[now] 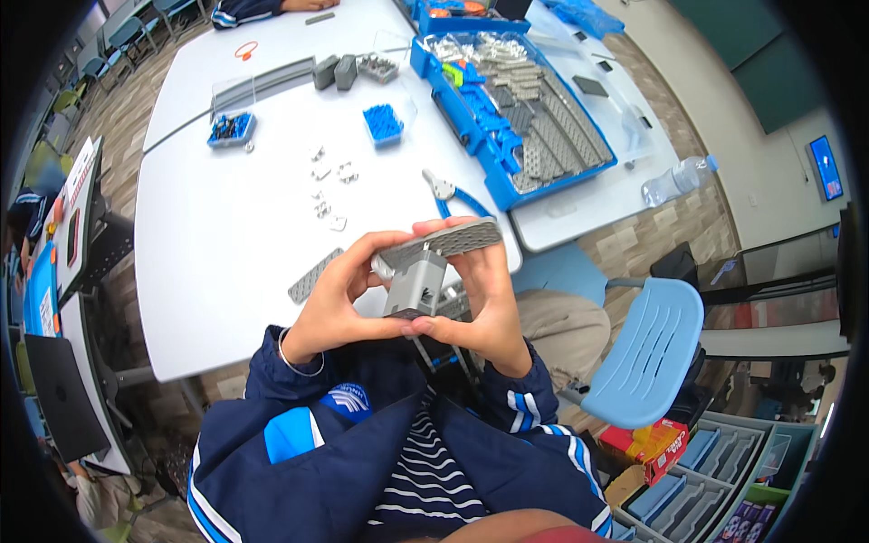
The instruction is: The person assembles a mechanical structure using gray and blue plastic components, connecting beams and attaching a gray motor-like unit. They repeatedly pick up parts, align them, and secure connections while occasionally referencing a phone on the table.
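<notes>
Both my hands hold one small assembly over the near edge of the white table (208,299). It is a grey motor block (416,285) with a grey perforated plate (466,238) lying across its top. My left hand (339,294) grips the block from the left, thumb along its lower edge. My right hand (489,303) closes on it from the right, its thumb meeting the left one. Fingers of both hands reach behind the plate, partly hidden. Another grey perforated plate (314,276) lies on the table beside my left hand.
Blue-handled pliers (453,195), small white connectors (321,185), a box of blue pins (383,123) and a box of black and blue pins (233,129) lie beyond. A blue parts case (543,192) stands right, near a water bottle (677,181). A blue chair (647,353) is at my right.
</notes>
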Action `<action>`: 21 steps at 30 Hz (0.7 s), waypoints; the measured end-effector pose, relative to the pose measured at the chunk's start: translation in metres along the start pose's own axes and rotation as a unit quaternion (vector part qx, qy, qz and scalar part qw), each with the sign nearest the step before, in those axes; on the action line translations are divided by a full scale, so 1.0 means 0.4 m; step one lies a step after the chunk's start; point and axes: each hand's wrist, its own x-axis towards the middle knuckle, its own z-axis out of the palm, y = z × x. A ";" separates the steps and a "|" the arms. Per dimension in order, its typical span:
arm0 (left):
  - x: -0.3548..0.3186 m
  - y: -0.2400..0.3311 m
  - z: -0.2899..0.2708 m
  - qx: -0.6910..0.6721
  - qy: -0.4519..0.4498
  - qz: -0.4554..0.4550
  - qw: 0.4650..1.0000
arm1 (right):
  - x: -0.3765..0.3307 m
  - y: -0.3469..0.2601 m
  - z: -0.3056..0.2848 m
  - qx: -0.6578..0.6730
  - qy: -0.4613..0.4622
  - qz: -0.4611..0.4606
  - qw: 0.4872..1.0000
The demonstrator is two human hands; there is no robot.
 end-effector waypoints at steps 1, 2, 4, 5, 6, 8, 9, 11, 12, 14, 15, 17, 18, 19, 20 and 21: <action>0.007 -0.003 -0.014 0.001 0.000 -0.004 1.000 | 0.023 -0.010 -0.011 -0.017 -0.020 0.030 0.999; 0.011 -0.007 -0.028 -0.019 0.007 0.008 1.000 | 0.048 -0.019 -0.024 -0.053 -0.061 0.063 0.995; 0.017 -0.013 -0.057 -0.056 0.025 0.029 0.998 | 0.109 -0.038 -0.061 -0.103 -0.131 0.115 0.979; 0.019 -0.016 -0.071 -0.123 0.038 0.012 0.992 | 0.140 -0.056 -0.095 -0.152 -0.179 0.128 0.964; 0.012 -0.017 -0.076 -0.168 0.076 -0.002 0.983 | 0.183 -0.066 -0.131 -0.212 -0.192 0.111 0.952; 0.015 -0.023 -0.091 -0.203 0.114 0.027 0.972 | 0.310 -0.079 -0.252 -0.335 -0.221 0.050 0.915; 0.012 -0.024 -0.094 -0.190 0.152 0.022 0.970 | 0.399 -0.063 -0.323 -0.320 -0.184 0.070 0.927; 0.009 -0.025 -0.100 -0.207 0.202 0.012 0.957 | 0.602 0.002 -0.486 -0.440 -0.034 0.008 0.897; 0.008 -0.025 -0.104 -0.214 0.229 0.009 0.949 | 0.697 0.050 -0.573 -0.502 0.056 0.014 0.863; 0.008 -0.024 -0.107 -0.201 0.259 -0.009 0.945 | 0.871 0.165 -0.741 -0.545 0.143 0.031 0.826; 0.007 -0.022 -0.109 -0.202 0.261 -0.021 0.944 | 0.927 0.221 -0.821 -0.562 0.200 0.093 0.797; 0.008 -0.020 -0.119 -0.195 0.274 -0.048 0.941 | 1.006 0.335 -0.946 -0.607 0.239 0.101 0.752; 0.007 -0.019 -0.125 -0.187 0.285 -0.066 0.938 | 1.035 0.384 -0.990 -0.626 0.278 0.125 0.718; 0.008 -0.021 -0.131 -0.193 0.297 -0.081 0.932 | 1.065 0.428 -1.022 -0.579 0.288 0.120 0.753; 0.010 -0.025 -0.138 -0.205 0.298 -0.084 0.929 | 1.089 0.470 -1.044 -0.531 0.316 0.141 0.773; 0.010 -0.030 -0.142 -0.216 0.304 -0.092 0.923 | 1.116 0.509 -1.056 -0.523 0.329 0.130 0.775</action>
